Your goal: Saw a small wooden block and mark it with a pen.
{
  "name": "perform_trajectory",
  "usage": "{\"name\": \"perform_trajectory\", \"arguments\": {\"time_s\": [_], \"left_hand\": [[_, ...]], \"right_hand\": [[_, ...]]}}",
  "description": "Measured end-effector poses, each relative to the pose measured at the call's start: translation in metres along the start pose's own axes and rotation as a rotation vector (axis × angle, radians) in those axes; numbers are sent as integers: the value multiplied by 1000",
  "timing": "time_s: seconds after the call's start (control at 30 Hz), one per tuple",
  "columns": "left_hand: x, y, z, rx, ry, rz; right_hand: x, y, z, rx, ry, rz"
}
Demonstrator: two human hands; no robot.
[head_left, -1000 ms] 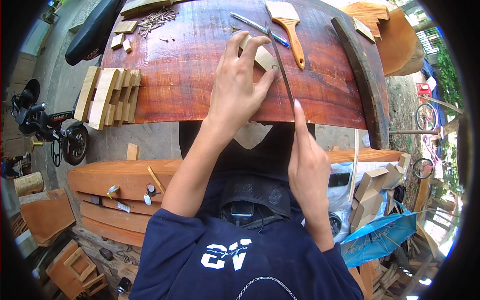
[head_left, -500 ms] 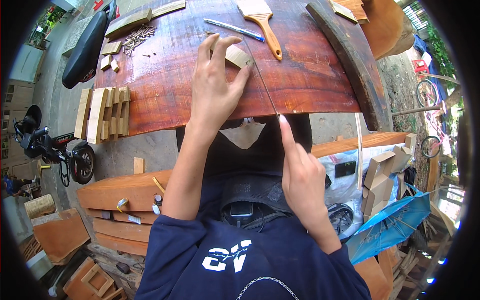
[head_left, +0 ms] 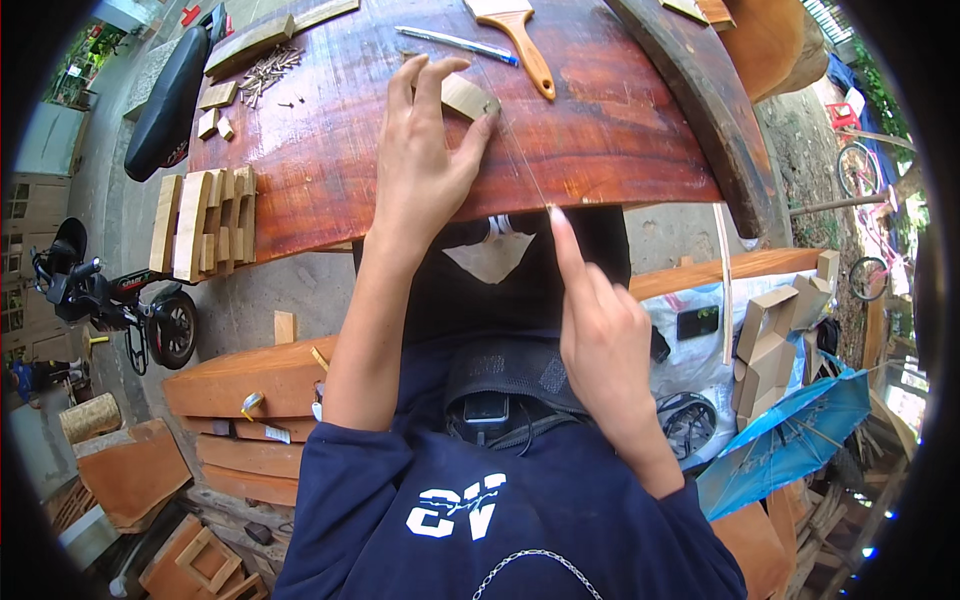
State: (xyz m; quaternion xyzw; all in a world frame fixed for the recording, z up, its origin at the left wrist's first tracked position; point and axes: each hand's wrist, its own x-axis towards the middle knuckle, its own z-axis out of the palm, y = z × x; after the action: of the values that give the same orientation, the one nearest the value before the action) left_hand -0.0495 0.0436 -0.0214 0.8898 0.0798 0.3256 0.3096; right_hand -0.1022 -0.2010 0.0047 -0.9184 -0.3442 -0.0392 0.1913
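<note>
My left hand [head_left: 420, 170] lies spread on a reddish polished wood slab [head_left: 620, 140], with thumb and forefinger holding a small pale wooden block [head_left: 468, 97]. A thin taut line [head_left: 520, 160] runs from that block toward me, down to the slab's near edge. My right hand [head_left: 600, 330] meets the line's near end at that edge. Its forefinger is stretched out and the other fingers are curled, and how it pinches the line is hidden behind the finger.
A wooden-handled brush [head_left: 520, 35] and a pen [head_left: 455, 42] lie beyond the block. A row of pale wood blocks [head_left: 205, 225] and a pile of nails [head_left: 265, 70] sit on the slab's left. Below are stacked planks [head_left: 240, 380], a scooter [head_left: 110, 300] and a blue umbrella [head_left: 790, 440].
My right hand has drawn back along the line, from over the slab to its near edge. My left hand has stayed on the block.
</note>
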Motion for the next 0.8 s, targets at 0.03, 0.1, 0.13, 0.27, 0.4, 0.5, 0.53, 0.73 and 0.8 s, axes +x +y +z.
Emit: {"name": "perform_trajectory", "arguments": {"time_s": [0.03, 0.1, 0.13, 0.27, 0.4, 0.5, 0.53, 0.73, 0.8], "left_hand": [[1, -1, 1, -1, -1, 21], [0, -4, 3, -4, -12, 33], [1, -4, 2, -14, -6, 13], [-1, -7, 2, 21, 22, 4], [-1, 0, 1, 25, -19, -9], [0, -5, 2, 25, -27, 35], [0, -6, 3, 9, -24, 24], [2, -3, -1, 20, -13, 6], [1, 1, 0, 36, -36, 6]], "right_hand": [[13, 0, 6, -9, 50, -10], [40, 7, 26, 15, 112, -36], [50, 7, 30, -15, 122, -30], [21, 1, 10, -40, 25, -7], [2, 4, 3, -30, 28, -8], [39, 5, 26, -13, 116, -22], [49, 4, 31, -34, 119, -10], [-9, 6, 3, 32, 12, 7], [-1, 8, 7, 18, 49, -2]]}}
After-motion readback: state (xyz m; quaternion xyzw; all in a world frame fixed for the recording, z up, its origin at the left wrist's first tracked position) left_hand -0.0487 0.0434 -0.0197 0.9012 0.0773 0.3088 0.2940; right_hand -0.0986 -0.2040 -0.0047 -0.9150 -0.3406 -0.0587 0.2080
